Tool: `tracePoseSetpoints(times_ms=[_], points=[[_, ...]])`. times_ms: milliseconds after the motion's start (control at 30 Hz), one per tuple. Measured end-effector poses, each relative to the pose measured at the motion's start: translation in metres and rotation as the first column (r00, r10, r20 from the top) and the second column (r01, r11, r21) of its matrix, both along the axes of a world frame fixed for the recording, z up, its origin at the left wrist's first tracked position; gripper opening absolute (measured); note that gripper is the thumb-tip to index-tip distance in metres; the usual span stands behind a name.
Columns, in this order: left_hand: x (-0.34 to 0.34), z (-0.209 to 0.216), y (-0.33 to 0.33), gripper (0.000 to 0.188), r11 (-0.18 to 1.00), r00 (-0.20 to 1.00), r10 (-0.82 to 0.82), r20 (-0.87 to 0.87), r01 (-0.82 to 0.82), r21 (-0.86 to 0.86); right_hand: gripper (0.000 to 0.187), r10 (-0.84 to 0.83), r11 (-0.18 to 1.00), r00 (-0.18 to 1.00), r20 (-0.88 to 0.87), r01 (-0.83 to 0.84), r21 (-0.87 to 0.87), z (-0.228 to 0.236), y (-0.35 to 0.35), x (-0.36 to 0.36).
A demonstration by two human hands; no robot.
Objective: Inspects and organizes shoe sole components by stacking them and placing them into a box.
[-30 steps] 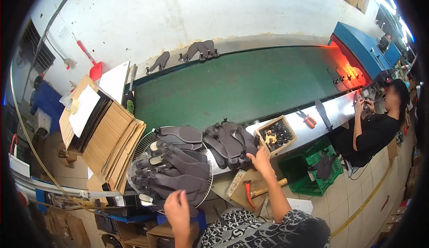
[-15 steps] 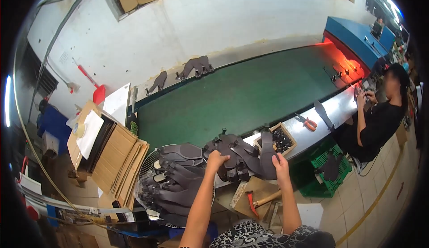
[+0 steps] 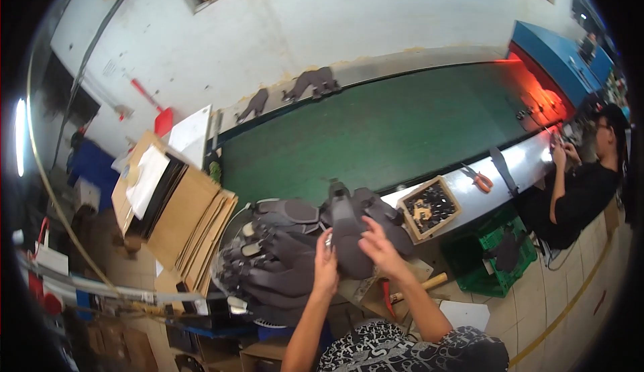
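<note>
A dark grey sole-shaped piece (image 3: 350, 251) with a dark fitting at its far end lies between my hands, over other such pieces. At its left edge is my left hand (image 3: 326, 270), fingers closed together; a small shiny spot shows at the fingertips, and what it is I cannot make out. My right hand (image 3: 384, 252) is to the right of the piece, fingers spread and holding nothing. To the left, a heap of similar grey pieces (image 3: 285, 264) fills a round wire rack. Another grey piece (image 3: 382, 214) lies just beyond my right hand.
A wooden box (image 3: 429, 207) of small black parts sits on the metal ledge beside orange-handled pliers (image 3: 478, 179). Beyond runs a green conveyor belt (image 3: 362, 130). A hammer (image 3: 422, 287), a green crate (image 3: 469, 258) and stacked cardboard (image 3: 178, 224) are near. A co-worker (image 3: 577, 184) sits at right.
My right hand has let go of the sole-shaped piece and opened, moving left. One piece now lies between my hands, and the wooden box is uncovered. The view has shifted slightly.
</note>
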State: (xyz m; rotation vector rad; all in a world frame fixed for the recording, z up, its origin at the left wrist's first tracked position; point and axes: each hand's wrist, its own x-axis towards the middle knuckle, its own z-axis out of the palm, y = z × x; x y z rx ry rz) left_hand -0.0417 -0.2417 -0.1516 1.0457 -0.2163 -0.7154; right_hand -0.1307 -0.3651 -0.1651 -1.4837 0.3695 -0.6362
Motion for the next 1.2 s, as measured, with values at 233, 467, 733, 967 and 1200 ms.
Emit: tracePoseSetpoints(times_ms=[233,467,733,967,1200], points=[[-0.041,-0.002,0.178,0.049,0.940,0.924,0.334,-0.188,-0.341,-0.004,0.025,0.659,0.730,0.723,-0.209,-0.681,-0.053,0.029,0.126,0.026],[-0.141,0.008,0.272,0.036,0.596,0.591,0.803,-0.074,-0.795,0.110,0.036,0.903,0.334,0.387,-0.188,-0.906,-0.260,0.036,0.256,0.005],[-0.265,0.006,0.455,0.033,0.169,0.704,0.593,0.392,-0.585,0.793,0.066,0.663,-0.103,0.612,-0.430,-0.495,-0.863,0.096,0.390,-0.029],[-0.297,-0.045,0.621,0.032,0.381,0.977,-0.027,0.213,-0.187,0.905,0.042,0.549,-0.673,-0.673,-0.497,-0.708,0.215,-0.055,0.581,-0.075],[-0.340,-0.181,0.661,0.051,-0.295,0.510,0.456,0.729,-0.686,0.665,0.030,0.888,0.127,-0.142,-0.438,-0.838,0.531,-0.190,0.668,-0.139]])
